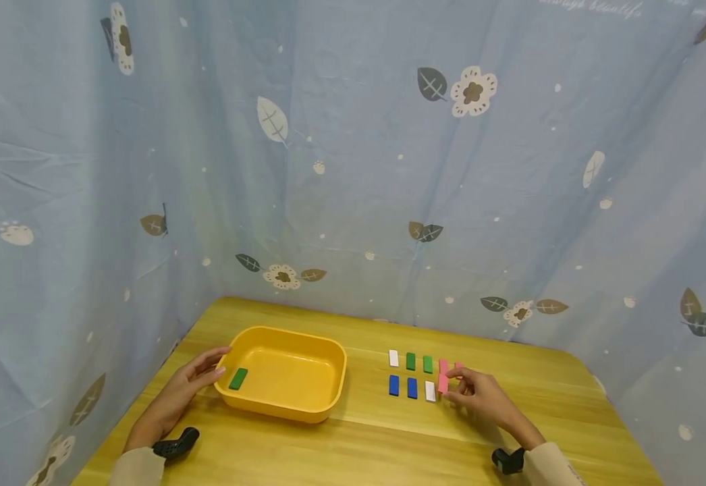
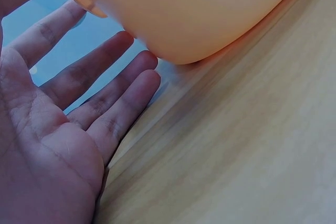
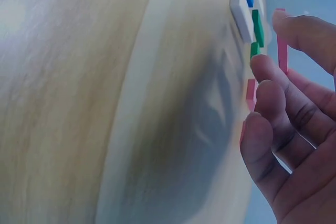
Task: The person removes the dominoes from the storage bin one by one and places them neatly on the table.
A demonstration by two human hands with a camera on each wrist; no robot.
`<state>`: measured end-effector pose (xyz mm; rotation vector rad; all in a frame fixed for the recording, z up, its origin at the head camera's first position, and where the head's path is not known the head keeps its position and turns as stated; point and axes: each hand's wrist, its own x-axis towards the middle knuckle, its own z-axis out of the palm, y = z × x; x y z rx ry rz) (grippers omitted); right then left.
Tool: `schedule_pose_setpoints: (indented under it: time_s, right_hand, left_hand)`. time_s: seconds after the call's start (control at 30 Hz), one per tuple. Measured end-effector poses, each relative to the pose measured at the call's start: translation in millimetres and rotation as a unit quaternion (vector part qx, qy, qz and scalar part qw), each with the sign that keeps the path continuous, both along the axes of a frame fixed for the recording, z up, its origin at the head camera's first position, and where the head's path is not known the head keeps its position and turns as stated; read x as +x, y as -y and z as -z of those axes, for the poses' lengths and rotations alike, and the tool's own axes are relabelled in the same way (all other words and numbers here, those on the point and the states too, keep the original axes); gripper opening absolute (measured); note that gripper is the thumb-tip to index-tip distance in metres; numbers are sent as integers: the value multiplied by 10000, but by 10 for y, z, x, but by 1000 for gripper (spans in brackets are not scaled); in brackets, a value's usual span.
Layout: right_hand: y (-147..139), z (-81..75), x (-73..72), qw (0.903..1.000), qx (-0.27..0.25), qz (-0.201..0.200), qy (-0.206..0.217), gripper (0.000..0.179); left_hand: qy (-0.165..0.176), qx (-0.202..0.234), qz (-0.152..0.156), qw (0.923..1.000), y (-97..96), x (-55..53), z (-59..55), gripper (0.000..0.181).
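Note:
My right hand point(image 1: 479, 397) pinches a small pink rectangular block point(image 3: 282, 51) between thumb and fingertip, held up off the table in the right wrist view. Its other fingers curve loosely beneath. Beside it lie two rows of similar flat blocks, among them a white block point(image 1: 430, 391), a blue block point(image 1: 412, 388), a light green block point(image 1: 428, 364) and another pink block point(image 1: 443, 365). At the left end of a yellow plastic tub point(image 1: 280, 408), my left hand point(image 1: 173, 395) touches the rim, fingers fairly straight. One dark green block point(image 1: 238, 379) lies inside the tub.
The wooden table point(image 1: 256, 452) carries everything. Blue curtains point(image 1: 353, 169) with leaf and flower prints hang along its back and sides. A black strap device sits on the left wrist point(image 1: 175, 444) and another on the right wrist point(image 1: 507, 461).

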<state>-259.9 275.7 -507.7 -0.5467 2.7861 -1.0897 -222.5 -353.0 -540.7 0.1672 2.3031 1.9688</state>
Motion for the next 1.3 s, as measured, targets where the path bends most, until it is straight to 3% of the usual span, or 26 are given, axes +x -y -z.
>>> schedule_pose_setpoints:
  time_s: [0.73, 1.3]
  right_hand:
    - [-93, 142, -7, 9992, -92, 78, 392, 43]
    - [-124, 141, -35, 9987, 66, -60, 504, 43]
  left_hand:
    - [149, 43, 24, 9999, 7, 15, -20, 59]
    - [-4, 102, 53, 9999, 19, -12, 24, 57]
